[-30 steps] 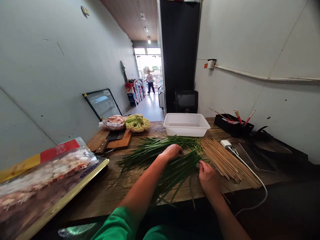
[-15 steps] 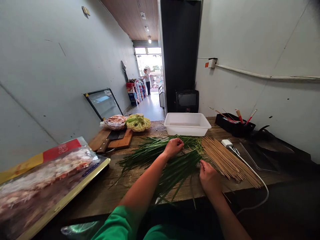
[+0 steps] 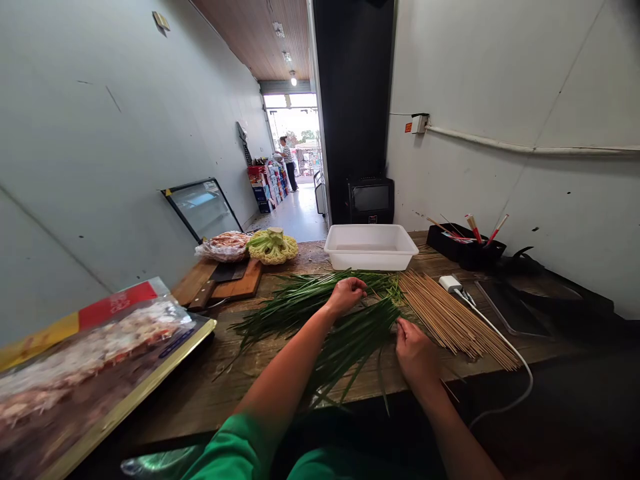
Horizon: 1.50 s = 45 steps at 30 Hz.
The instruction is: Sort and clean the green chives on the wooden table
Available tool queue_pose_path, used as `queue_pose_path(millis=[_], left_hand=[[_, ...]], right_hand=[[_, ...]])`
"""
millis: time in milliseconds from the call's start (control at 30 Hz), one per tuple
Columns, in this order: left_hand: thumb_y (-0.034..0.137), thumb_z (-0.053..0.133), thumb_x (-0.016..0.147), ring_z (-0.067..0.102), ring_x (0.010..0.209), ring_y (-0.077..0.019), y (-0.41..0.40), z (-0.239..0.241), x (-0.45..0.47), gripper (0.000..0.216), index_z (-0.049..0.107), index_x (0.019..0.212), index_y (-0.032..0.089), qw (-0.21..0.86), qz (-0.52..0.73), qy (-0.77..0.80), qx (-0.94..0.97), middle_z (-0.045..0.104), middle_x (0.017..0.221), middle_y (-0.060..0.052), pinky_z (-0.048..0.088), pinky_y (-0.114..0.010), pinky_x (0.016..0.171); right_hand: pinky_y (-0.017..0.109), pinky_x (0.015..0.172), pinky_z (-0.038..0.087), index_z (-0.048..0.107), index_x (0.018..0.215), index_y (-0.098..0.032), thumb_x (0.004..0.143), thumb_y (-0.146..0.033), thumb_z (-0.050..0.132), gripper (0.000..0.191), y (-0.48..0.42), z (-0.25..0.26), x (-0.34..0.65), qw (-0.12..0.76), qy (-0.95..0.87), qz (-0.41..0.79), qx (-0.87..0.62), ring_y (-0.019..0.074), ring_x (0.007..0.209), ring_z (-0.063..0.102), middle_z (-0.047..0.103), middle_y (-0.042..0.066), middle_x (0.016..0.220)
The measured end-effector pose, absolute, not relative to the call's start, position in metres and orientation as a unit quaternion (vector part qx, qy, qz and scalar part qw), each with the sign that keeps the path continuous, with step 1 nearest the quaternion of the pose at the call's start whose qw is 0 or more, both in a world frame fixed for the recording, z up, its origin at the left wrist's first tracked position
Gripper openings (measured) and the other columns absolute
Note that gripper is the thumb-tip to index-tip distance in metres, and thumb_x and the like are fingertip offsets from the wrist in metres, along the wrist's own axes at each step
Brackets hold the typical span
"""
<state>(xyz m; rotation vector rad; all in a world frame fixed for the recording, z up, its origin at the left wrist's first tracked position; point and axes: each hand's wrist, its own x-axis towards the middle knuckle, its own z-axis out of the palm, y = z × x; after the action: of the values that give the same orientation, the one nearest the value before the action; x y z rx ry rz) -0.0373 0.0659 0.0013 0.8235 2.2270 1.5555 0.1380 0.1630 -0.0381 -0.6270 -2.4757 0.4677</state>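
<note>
My left hand (image 3: 346, 297) is closed in a pinch over the far bunch of long green chives (image 3: 285, 303); what lies between its fingertips is too small to tell. A nearer bunch of chives (image 3: 350, 343) fans out toward me between my arms. At the right end of that bunch, my right hand (image 3: 416, 350) is pinched shut. A thin bamboo skewer (image 3: 450, 391) juts out by its wrist, in line with the pinch, so the hand seems to hold it; the fingers hide the rest. Many loose skewers (image 3: 455, 320) lie right of the chives.
Behind the chives stands a white plastic tub (image 3: 370, 260). A cauliflower (image 3: 273, 247), a bagged food item (image 3: 223, 247) and a cleaver (image 3: 203, 295) on a cutting board (image 3: 243, 283) are at left, near a large food package (image 3: 100, 360). A charger (image 3: 450, 284) with cable and a black box (image 3: 445, 241) sit right.
The whole view has shifted slightly left with my head. Both hands keep nearly the same pose and place over the chives.
</note>
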Motion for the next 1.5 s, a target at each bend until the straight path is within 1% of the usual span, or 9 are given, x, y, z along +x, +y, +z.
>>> queue_pose_path(millis=[100,167,233,367,500,767,1033,1333,1500], left_hand=[[0.023,0.052,0.078,0.05,0.057,-0.0074,0.064,0.003,-0.037,0.022,0.068,0.088,0.011,0.119,0.517,0.78,0.331,0.066,0.07,-0.001,0.039,-0.019,0.055],[0.035,0.048,0.082,0.046,0.051,-0.0076,0.063,0.004,-0.038,0.032,0.069,0.084,0.011,0.124,0.507,0.782,0.34,0.065,0.064,-0.001,0.036,-0.02,0.052],[0.039,0.042,0.085,0.043,0.047,-0.0079,0.064,0.004,-0.038,0.038,0.066,0.092,0.011,0.132,0.504,0.781,0.344,0.063,0.059,0.0,0.034,-0.021,0.05],[0.036,0.035,0.089,0.043,0.044,-0.0093,0.064,0.002,-0.038,0.035,0.052,0.109,0.014,0.146,0.495,0.785,0.343,0.059,0.051,0.003,0.033,-0.021,0.049],[0.025,0.039,0.086,0.043,0.042,-0.0081,0.065,-0.001,-0.038,0.019,0.05,0.098,0.016,0.154,0.494,0.785,0.342,0.057,0.048,0.005,0.035,-0.02,0.05],[0.014,0.046,0.08,0.044,0.042,-0.0045,0.071,0.004,-0.027,0.004,0.05,0.079,0.014,0.138,0.525,0.767,0.342,0.064,0.061,0.001,0.036,-0.016,0.046],[0.011,0.046,0.078,0.046,0.04,-0.0035,0.072,0.004,-0.024,0.004,0.048,0.078,0.014,0.154,0.573,0.731,0.336,0.064,0.062,0.0,0.036,-0.015,0.042],[0.012,0.049,0.075,0.05,0.043,-0.0044,0.07,0.004,-0.024,0.01,0.058,0.081,0.011,0.144,0.537,0.755,0.348,0.068,0.07,-0.003,0.04,-0.016,0.044],[0.019,0.055,0.074,0.061,0.066,-0.0112,0.064,0.008,-0.022,0.018,0.069,0.084,0.013,0.105,0.424,0.765,0.473,0.071,0.081,-0.004,0.047,-0.02,0.065]], right_hand=[[0.025,0.072,0.044,0.064,0.106,-0.015,0.092,-0.022,0.036,0.033,0.163,-0.038,0.139,0.267,-0.919,0.169,-0.235,0.0168,0.086,0.064,0.068,0.009,0.1],[0.024,0.071,0.044,0.064,0.107,-0.015,0.092,-0.022,0.036,0.033,0.163,-0.037,0.139,0.266,-0.92,0.164,-0.238,0.0167,0.086,0.064,0.068,0.008,0.101],[0.024,0.071,0.044,0.064,0.106,-0.016,0.092,-0.021,0.035,0.033,0.163,-0.038,0.138,0.265,-0.921,0.16,-0.236,0.0165,0.085,0.065,0.068,0.008,0.1],[0.025,0.072,0.044,0.064,0.107,-0.015,0.092,-0.021,0.034,0.033,0.163,-0.039,0.138,0.267,-0.922,0.16,-0.229,0.0167,0.086,0.064,0.068,0.009,0.1],[0.025,0.071,0.044,0.064,0.107,-0.016,0.092,-0.023,0.035,0.033,0.163,-0.039,0.138,0.271,-0.92,0.162,-0.233,0.0167,0.085,0.065,0.068,0.008,0.101],[0.024,0.072,0.045,0.064,0.107,-0.016,0.092,-0.022,0.034,0.033,0.162,-0.035,0.139,0.259,-0.921,0.173,-0.236,0.0167,0.087,0.064,0.068,0.008,0.101],[0.024,0.072,0.044,0.064,0.106,-0.016,0.093,-0.023,0.033,0.034,0.161,-0.035,0.139,0.259,-0.921,0.174,-0.235,0.0162,0.087,0.064,0.068,0.009,0.099],[0.024,0.075,0.044,0.064,0.105,-0.016,0.092,-0.022,0.032,0.035,0.162,-0.036,0.138,0.266,-0.918,0.18,-0.232,0.016,0.087,0.063,0.068,0.009,0.099],[0.025,0.073,0.044,0.063,0.107,-0.015,0.092,-0.021,0.033,0.034,0.163,-0.037,0.138,0.256,-0.922,0.176,-0.23,0.0167,0.087,0.064,0.068,0.009,0.101]])
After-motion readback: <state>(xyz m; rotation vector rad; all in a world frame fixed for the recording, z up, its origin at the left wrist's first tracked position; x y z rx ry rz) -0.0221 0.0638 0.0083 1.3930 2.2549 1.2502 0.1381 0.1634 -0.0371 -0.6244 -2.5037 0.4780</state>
